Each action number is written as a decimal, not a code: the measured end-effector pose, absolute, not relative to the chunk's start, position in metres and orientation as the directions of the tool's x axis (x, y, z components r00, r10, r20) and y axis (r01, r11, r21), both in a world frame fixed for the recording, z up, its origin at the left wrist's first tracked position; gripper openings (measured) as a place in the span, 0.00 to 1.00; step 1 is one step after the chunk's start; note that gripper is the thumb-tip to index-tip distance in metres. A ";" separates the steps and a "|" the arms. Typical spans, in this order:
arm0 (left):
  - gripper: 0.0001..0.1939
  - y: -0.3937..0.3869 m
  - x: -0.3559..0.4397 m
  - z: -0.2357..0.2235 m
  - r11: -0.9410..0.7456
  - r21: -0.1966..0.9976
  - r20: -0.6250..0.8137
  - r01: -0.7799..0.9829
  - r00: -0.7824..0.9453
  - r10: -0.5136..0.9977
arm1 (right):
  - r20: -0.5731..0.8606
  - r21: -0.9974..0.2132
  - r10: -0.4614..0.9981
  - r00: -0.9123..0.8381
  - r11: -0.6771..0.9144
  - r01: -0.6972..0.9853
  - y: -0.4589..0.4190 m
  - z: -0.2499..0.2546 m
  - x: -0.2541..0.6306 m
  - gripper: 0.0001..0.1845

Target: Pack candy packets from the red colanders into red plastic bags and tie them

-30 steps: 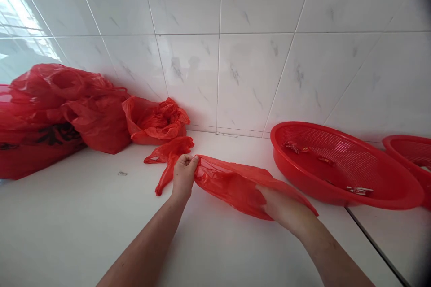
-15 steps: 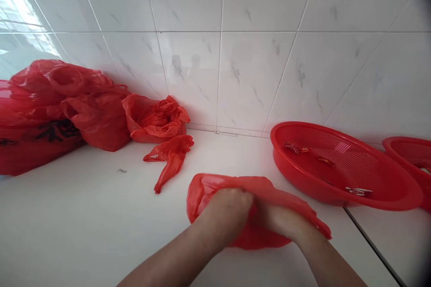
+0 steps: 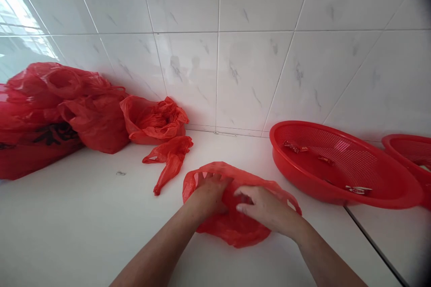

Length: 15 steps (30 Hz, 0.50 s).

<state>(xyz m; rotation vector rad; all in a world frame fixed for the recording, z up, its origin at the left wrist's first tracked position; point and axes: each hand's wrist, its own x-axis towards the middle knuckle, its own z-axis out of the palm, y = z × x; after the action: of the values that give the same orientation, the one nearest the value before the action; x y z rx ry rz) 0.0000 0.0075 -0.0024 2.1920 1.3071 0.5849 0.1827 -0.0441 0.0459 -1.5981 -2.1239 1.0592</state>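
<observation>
A crumpled red plastic bag (image 3: 232, 228) lies on the white counter (image 3: 84, 224) in front of me. My left hand (image 3: 208, 193) reaches into the bag's opening, its fingers spread under the thin film. My right hand (image 3: 266, 208) rests on top of the bag, fingers curled and pinching the plastic. A smaller red bag (image 3: 170, 157) lies loose just to the left of my hands.
A pile of red bags (image 3: 57, 112) and an open red bag (image 3: 153, 119) sit against the tiled wall at the left. A red mesh basket (image 3: 340, 161) with a few wrapped candies stands at the right, a second red basket (image 3: 409, 152) beyond it.
The stretched-out bag was gathered into a bundle before me. My left hand let go of its far end and now spreads inside the opening; my right hand shifted onto its top.
</observation>
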 end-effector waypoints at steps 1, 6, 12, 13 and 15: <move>0.37 0.004 0.000 0.000 -0.441 0.528 0.034 0.726 0.501 0.865 | -0.139 -0.715 0.937 -0.320 0.129 0.688 -0.040 0.046 0.182 0.15; 0.47 -0.011 -0.007 0.012 -0.518 0.381 -0.255 0.765 0.626 0.737 | 0.000 -0.576 1.000 0.005 -0.004 0.817 -0.017 0.038 0.197 0.16; 0.46 -0.012 -0.020 0.007 -0.484 0.512 -0.148 0.710 0.628 0.764 | -0.102 -0.504 0.995 -0.013 -0.041 0.862 -0.011 0.035 0.221 0.08; 0.44 -0.012 -0.021 0.008 -0.469 0.552 -0.113 0.689 0.620 0.777 | -0.109 -0.510 0.994 -0.034 -0.026 0.860 -0.012 0.037 0.222 0.09; 0.39 -0.012 -0.022 0.016 -0.455 0.607 -0.044 0.651 0.600 0.799 | -0.102 -0.523 0.992 -0.072 0.008 0.852 -0.017 0.041 0.221 0.09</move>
<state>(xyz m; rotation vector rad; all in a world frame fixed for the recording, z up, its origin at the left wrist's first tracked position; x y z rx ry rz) -0.0216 -0.0116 0.0157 2.2441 1.1425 0.3312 0.2214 -0.0165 0.0413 -1.9089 -1.9937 0.6708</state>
